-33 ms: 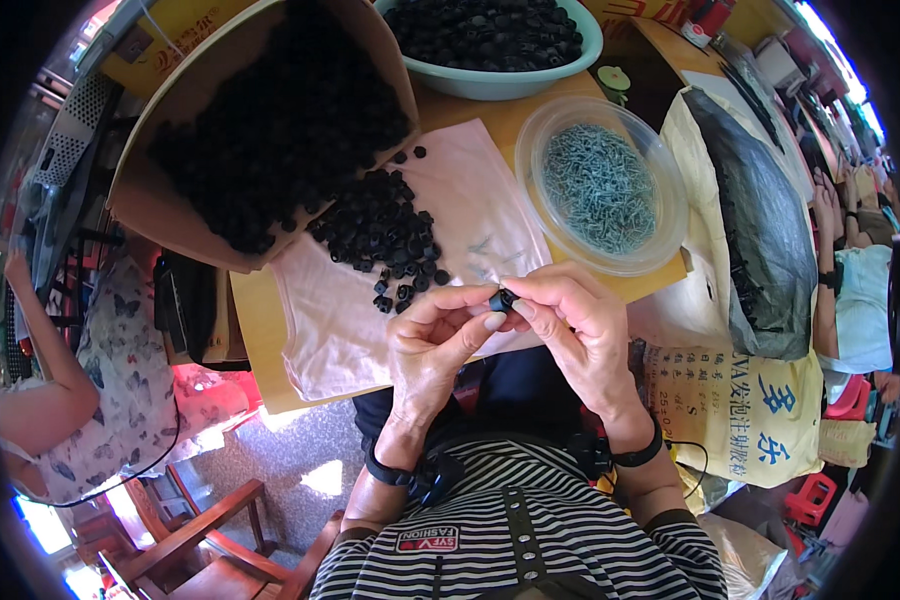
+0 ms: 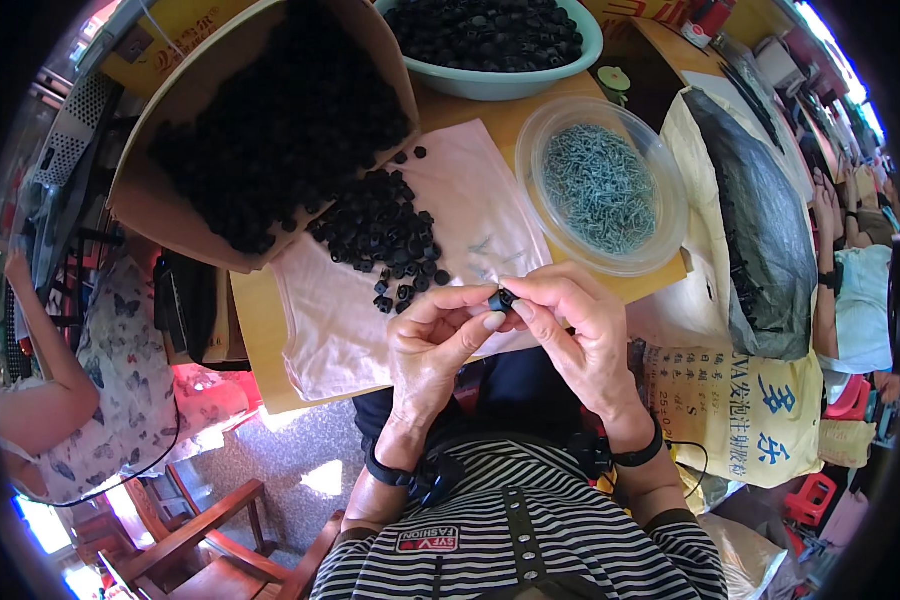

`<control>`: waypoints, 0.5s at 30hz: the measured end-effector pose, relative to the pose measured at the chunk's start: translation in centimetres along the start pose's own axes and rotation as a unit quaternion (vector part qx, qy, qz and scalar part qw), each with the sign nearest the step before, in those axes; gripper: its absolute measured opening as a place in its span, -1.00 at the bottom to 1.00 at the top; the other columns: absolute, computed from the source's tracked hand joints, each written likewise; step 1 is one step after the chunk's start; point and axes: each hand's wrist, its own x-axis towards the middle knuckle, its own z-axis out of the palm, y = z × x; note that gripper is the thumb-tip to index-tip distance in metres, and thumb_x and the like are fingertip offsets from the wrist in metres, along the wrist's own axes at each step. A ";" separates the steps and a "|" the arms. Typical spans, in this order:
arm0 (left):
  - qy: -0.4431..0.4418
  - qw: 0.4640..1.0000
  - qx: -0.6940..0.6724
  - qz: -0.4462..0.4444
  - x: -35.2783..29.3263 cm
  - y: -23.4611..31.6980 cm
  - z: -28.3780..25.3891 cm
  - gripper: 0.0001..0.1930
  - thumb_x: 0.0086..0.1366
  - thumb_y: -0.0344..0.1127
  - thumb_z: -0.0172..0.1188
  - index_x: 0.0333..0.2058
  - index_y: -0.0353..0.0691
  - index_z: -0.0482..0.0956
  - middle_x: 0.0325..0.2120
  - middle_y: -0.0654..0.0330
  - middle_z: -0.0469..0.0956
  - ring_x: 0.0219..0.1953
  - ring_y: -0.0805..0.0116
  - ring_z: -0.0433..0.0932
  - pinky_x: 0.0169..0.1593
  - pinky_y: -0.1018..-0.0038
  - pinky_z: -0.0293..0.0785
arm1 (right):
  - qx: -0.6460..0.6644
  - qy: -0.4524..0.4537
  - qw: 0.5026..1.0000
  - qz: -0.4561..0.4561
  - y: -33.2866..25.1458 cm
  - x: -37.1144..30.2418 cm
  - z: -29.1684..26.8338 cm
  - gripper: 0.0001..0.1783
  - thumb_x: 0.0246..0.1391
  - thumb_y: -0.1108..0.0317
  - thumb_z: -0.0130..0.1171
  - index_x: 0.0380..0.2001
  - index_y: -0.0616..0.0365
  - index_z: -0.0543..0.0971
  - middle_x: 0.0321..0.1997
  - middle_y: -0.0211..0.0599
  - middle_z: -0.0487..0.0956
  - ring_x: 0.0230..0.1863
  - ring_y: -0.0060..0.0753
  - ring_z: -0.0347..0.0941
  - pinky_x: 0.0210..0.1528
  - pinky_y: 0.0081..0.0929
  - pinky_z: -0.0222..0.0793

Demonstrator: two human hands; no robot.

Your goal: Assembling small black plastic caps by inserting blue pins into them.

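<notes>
Just over the table's near edge, my left hand (image 2: 435, 335) and my right hand (image 2: 575, 325) meet at a small black plastic part (image 2: 500, 301). Left thumb and forefinger pinch its left side. On the other side, my right thumb and fingertips press against the part; whether they also hold a screw is too small to make out. A loose heap of black parts (image 2: 385, 225) lies on a pale pink cloth (image 2: 450, 165), beyond my left hand. Several screws (image 2: 482, 258) rest on the cloth beyond my fingertips. Beyond my right hand stands a clear round tub (image 2: 674, 205) of screws.
A tipped cardboard box (image 2: 135, 190) full of black parts opens toward the heap. At the back is a pale green basin (image 2: 490, 85) of similar parts. A sack with dark plastic (image 2: 765, 240) stands at right. Another person's arm (image 2: 55, 350) shows at far left, beyond a wooden chair (image 2: 210, 520).
</notes>
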 end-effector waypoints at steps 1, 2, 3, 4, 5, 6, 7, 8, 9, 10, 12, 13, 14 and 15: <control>0.007 1.000 -0.007 -0.002 0.0 0.0 0.0 -0.76 0.15 -0.61 0.22 -0.17 -0.40 0.53 -0.29 0.09 0.58 -0.21 0.30 0.60 -0.08 0.48 0.54 | 0.000 -0.001 1.000 -0.001 -0.2 0.1 0.0 -0.74 0.00 0.61 0.16 -0.17 0.28 0.56 -0.30 -0.22 0.50 -0.33 -0.37 0.47 -0.31 -0.49 0.43; 0.013 1.000 -0.014 -0.004 0.0 -0.1 -0.1 -0.76 0.14 -0.61 0.23 -0.18 -0.39 0.53 -0.30 0.09 0.59 -0.21 0.32 0.60 -0.09 0.49 0.54 | -0.014 0.007 1.000 -0.013 -0.4 0.2 0.2 -0.70 -0.05 0.62 0.18 -0.16 0.27 0.56 -0.30 -0.23 0.50 -0.33 -0.36 0.47 -0.31 -0.50 0.43; 0.014 1.000 -0.014 -0.003 -0.1 -0.1 0.0 -0.76 0.14 -0.61 0.23 -0.18 -0.39 0.53 -0.30 0.09 0.59 -0.21 0.32 0.60 -0.09 0.49 0.54 | -0.027 0.014 0.999 -0.026 -0.6 0.2 0.3 -0.66 -0.09 0.62 0.20 -0.15 0.26 0.56 -0.31 -0.24 0.49 -0.34 -0.35 0.47 -0.32 -0.51 0.44; 0.030 0.999 -0.028 -0.001 -0.1 -0.2 0.2 -0.76 0.13 -0.61 0.24 -0.19 -0.37 0.54 -0.30 0.11 0.60 -0.21 0.35 0.60 -0.09 0.49 0.54 | -0.027 0.014 0.999 -0.027 -0.6 0.2 0.4 -0.66 -0.09 0.62 0.20 -0.15 0.26 0.56 -0.31 -0.24 0.49 -0.34 -0.35 0.47 -0.32 -0.51 0.44; 0.046 0.998 -0.042 0.001 -0.2 -0.2 0.2 -0.76 0.12 -0.61 0.26 -0.19 -0.35 0.55 -0.31 0.12 0.61 -0.22 0.37 0.59 -0.08 0.49 0.53 | -0.029 0.014 0.999 -0.028 -0.5 0.1 0.6 -0.62 -0.13 0.64 0.21 -0.14 0.24 0.55 -0.31 -0.25 0.48 -0.35 -0.37 0.46 -0.33 -0.53 0.44; 0.047 0.998 -0.041 0.003 -0.3 -0.2 0.2 -0.76 0.12 -0.61 0.26 -0.19 -0.35 0.55 -0.31 0.12 0.61 -0.22 0.37 0.59 -0.08 0.49 0.53 | -0.031 0.015 0.999 -0.029 -0.4 0.0 0.8 -0.58 -0.17 0.66 0.23 -0.14 0.23 0.55 -0.32 -0.26 0.47 -0.35 -0.38 0.45 -0.35 -0.55 0.44; 0.048 0.998 -0.043 -0.001 -0.3 -0.2 0.2 -0.76 0.11 -0.61 0.26 -0.20 -0.34 0.55 -0.30 0.13 0.61 -0.21 0.39 0.59 -0.06 0.48 0.52 | -0.032 0.015 0.999 -0.030 -0.2 0.0 1.0 -0.58 -0.17 0.66 0.23 -0.14 0.23 0.55 -0.32 -0.26 0.47 -0.35 -0.38 0.45 -0.35 -0.55 0.44; 0.049 0.998 -0.045 -0.004 -0.3 -0.2 0.2 -0.75 0.11 -0.60 0.27 -0.20 -0.32 0.56 -0.29 0.13 0.61 -0.21 0.41 0.58 -0.05 0.47 0.51 | -0.039 0.027 0.998 -0.045 0.1 0.0 1.2 -0.55 -0.21 0.69 0.24 -0.14 0.22 0.54 -0.32 -0.27 0.47 -0.37 -0.39 0.44 -0.37 -0.57 0.43; 0.047 0.998 -0.045 -0.004 -0.3 -0.3 0.2 -0.75 0.11 -0.60 0.27 -0.20 -0.32 0.56 -0.29 0.13 0.61 -0.21 0.41 0.58 -0.05 0.47 0.51 | -0.045 0.039 0.996 -0.060 0.4 0.1 1.3 -0.52 -0.24 0.71 0.25 -0.13 0.22 0.54 -0.32 -0.28 0.46 -0.39 -0.41 0.43 -0.40 -0.59 0.43; 0.053 0.997 -0.047 -0.011 -0.4 -0.3 0.2 -0.76 0.10 -0.61 0.28 -0.22 -0.32 0.57 -0.28 0.14 0.60 -0.20 0.41 0.58 -0.04 0.47 0.50 | -0.044 0.038 0.996 -0.062 0.6 0.1 1.5 -0.52 -0.24 0.71 0.25 -0.13 0.22 0.54 -0.32 -0.28 0.46 -0.39 -0.41 0.43 -0.40 -0.59 0.43; 0.059 0.997 -0.048 -0.016 -0.4 -0.4 0.1 -0.77 0.10 -0.61 0.28 -0.23 -0.32 0.57 -0.28 0.15 0.60 -0.20 0.42 0.57 -0.03 0.46 0.49 | -0.047 0.044 0.996 -0.064 0.9 0.1 1.7 -0.52 -0.28 0.74 0.27 -0.16 0.21 0.55 -0.34 -0.30 0.46 -0.41 -0.42 0.40 -0.45 -0.59 0.40; 0.060 0.996 -0.054 -0.020 -0.4 -0.4 0.0 -0.79 0.10 -0.61 0.28 -0.25 -0.31 0.58 -0.28 0.15 0.60 -0.20 0.43 0.57 -0.03 0.47 0.49 | -0.046 0.044 0.996 -0.065 0.9 0.2 1.8 -0.52 -0.28 0.74 0.27 -0.16 0.21 0.55 -0.34 -0.30 0.46 -0.41 -0.42 0.40 -0.45 -0.59 0.40; 0.062 0.996 -0.061 -0.023 -0.4 -0.5 -0.1 -0.80 0.10 -0.61 0.28 -0.26 -0.31 0.59 -0.28 0.16 0.60 -0.20 0.44 0.56 -0.03 0.48 0.49 | -0.047 0.046 0.996 -0.066 0.9 0.2 1.8 -0.54 -0.27 0.73 0.27 -0.18 0.21 0.55 -0.35 -0.31 0.46 -0.42 -0.43 0.40 -0.46 -0.59 0.39; 0.063 0.996 -0.060 -0.022 -0.5 -0.5 -0.1 -0.80 0.10 -0.61 0.28 -0.26 -0.31 0.59 -0.28 0.16 0.60 -0.20 0.44 0.56 -0.03 0.48 0.49 | -0.049 0.048 0.995 -0.067 0.8 0.3 1.9 -0.56 -0.26 0.72 0.28 -0.20 0.21 0.56 -0.36 -0.32 0.47 -0.43 -0.44 0.39 -0.48 -0.58 0.37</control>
